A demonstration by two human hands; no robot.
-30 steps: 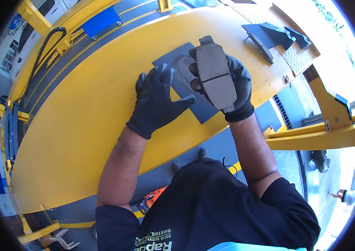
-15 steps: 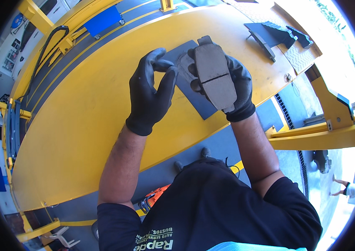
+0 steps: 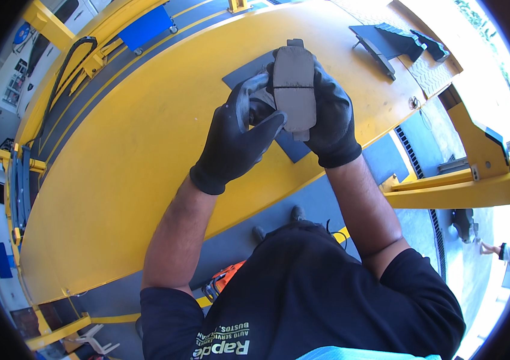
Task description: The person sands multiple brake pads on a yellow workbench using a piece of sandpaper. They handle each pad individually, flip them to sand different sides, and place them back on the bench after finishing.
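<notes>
A grey brake pad [image 3: 294, 102], with a dark groove across its face, stands nearly upright between my gloved hands. My right hand [image 3: 333, 120] is closed around its right side and back. Close against its left edge, my left hand [image 3: 237, 129] has its fingers curved and apart from the thumb. The left thumb tip meets the pad's lower left edge, while the fingers come up to its upper left side. Fingertips behind the pad are partly hidden. Below the hands a dark rectangular sheet [image 3: 294, 151] lies on the yellow surface [image 3: 129, 156].
At the far right of the yellow surface lie a narrow dark piece [image 3: 376, 58] and black ridged blocks [image 3: 402, 42]. A yellow lift arm [image 3: 456, 195] extends at the right. An orange item [image 3: 225, 279] is on the floor beside me; a blue wheeled board [image 3: 145, 28] sits far left.
My left hand has moved right and up to the pad's left edge. The brake pad has turned from a tilt to nearly upright and shifted slightly left, still in my right hand.
</notes>
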